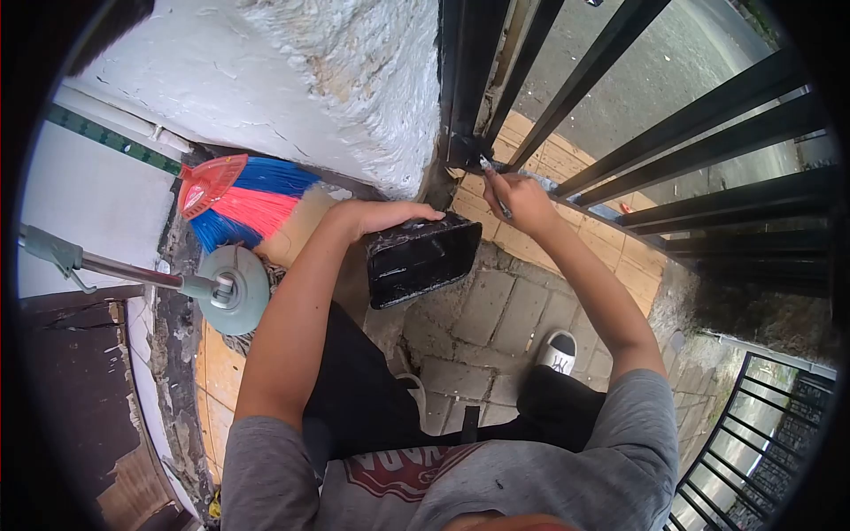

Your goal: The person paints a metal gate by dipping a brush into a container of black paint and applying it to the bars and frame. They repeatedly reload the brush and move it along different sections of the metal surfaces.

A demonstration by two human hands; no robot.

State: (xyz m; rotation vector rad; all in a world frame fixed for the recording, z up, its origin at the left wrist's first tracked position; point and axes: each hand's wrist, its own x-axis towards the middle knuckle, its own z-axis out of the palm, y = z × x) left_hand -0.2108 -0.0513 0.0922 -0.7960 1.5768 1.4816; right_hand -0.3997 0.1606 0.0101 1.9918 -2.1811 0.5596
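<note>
My left hand is closed over the near rim of a black plastic paint tray, its thumb lying along the top edge. Wet-looking black coating shines inside the tray, which is tilted. My right hand grips a slim paintbrush by its handle. The brush's tip is at the foot of the black metal gate post, by the lower corner of the gate; whether its bristles touch the metal is too small to tell.
A broom with blue and pink bristles leans at the rough white wall. A mop stands at left. Black gate bars rise on the right above tan tiles. Grey paving lies between my feet.
</note>
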